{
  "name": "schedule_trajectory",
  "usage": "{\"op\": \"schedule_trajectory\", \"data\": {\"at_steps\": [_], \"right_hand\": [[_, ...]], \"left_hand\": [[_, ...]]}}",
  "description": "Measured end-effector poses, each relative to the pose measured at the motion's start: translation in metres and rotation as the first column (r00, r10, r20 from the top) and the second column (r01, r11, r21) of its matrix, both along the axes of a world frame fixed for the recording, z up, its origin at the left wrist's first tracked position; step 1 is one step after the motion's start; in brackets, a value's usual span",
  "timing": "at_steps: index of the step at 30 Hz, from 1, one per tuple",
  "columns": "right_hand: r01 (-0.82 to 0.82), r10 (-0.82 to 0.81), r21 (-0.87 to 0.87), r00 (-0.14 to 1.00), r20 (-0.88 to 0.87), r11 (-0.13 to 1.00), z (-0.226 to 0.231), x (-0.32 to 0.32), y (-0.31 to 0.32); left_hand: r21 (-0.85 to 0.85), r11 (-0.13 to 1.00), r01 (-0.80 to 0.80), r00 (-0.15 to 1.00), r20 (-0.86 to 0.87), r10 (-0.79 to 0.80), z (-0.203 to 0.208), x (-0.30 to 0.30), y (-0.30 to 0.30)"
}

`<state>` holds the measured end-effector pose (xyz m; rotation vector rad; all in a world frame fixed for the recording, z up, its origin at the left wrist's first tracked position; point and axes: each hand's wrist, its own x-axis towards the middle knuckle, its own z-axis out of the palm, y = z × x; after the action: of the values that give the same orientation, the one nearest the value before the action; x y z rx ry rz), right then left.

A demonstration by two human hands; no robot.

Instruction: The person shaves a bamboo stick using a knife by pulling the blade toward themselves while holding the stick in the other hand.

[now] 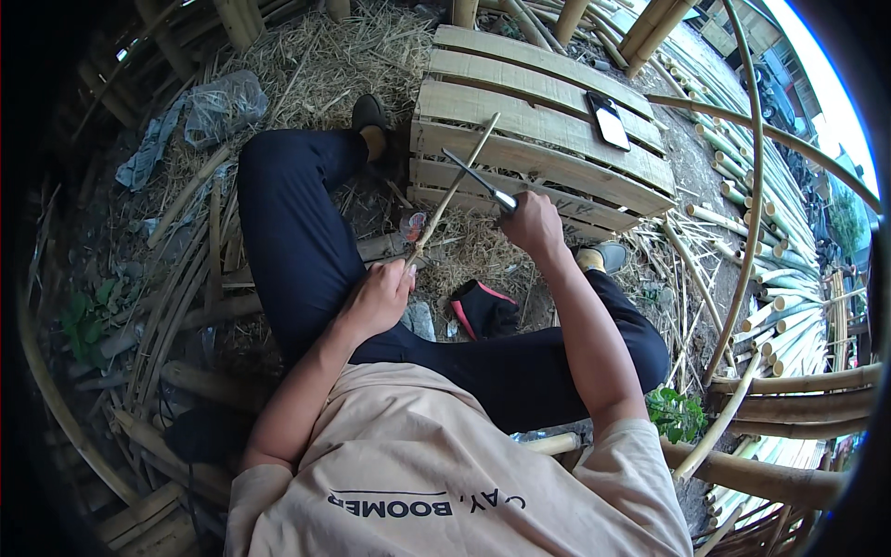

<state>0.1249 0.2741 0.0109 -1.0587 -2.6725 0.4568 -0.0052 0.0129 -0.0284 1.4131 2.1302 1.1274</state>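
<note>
My left hand (379,299) is closed round the lower end of a thin bamboo stick (457,186), which slants up and to the right over the near edge of a wooden crate. In my right hand (533,223) is the handle of a knife (478,181). Its narrow dark blade points up and to the left, its tip close to the stick's upper part. Whether blade and stick touch, I cannot tell. Both hands are in front of my body, between my spread knees.
The slatted wooden crate (548,121) stands ahead, with a phone (608,123) on its right side. A black and pink cloth item (484,310) lies on the ground between my legs. Clear plastic (225,107) lies on straw at the left. Bamboo poles (780,316) are stacked at the right.
</note>
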Motion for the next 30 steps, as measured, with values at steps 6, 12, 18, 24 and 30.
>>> {"op": "schedule_trajectory", "data": {"at_steps": [6,12,18,24,30], "right_hand": [[-0.152,0.150,0.028,0.985,0.082,0.988,0.011,-0.008,-0.022],[-0.019,0.018,0.024,0.999,0.042,1.000,0.006,0.001,-0.006],[-0.117,0.112,0.065,0.990,0.082,0.991,0.022,-0.006,-0.023],[-0.051,0.051,0.103,0.999,0.003,0.993,0.010,-0.002,-0.003],[-0.077,0.077,0.028,0.997,-0.007,0.997,0.004,-0.008,-0.006]], "left_hand": [[0.038,0.999,0.009,1.000,-0.016,-0.008,-0.002,-0.003,-0.002],[0.054,0.998,-0.016,0.999,-0.049,0.019,-0.002,0.003,0.001],[0.059,0.998,0.011,1.000,0.015,-0.012,0.001,-0.002,-0.003],[0.088,0.996,0.020,1.000,0.012,-0.021,-0.005,-0.001,-0.002],[-0.026,0.994,0.110,0.923,0.373,-0.093,0.008,0.000,-0.008]]}}
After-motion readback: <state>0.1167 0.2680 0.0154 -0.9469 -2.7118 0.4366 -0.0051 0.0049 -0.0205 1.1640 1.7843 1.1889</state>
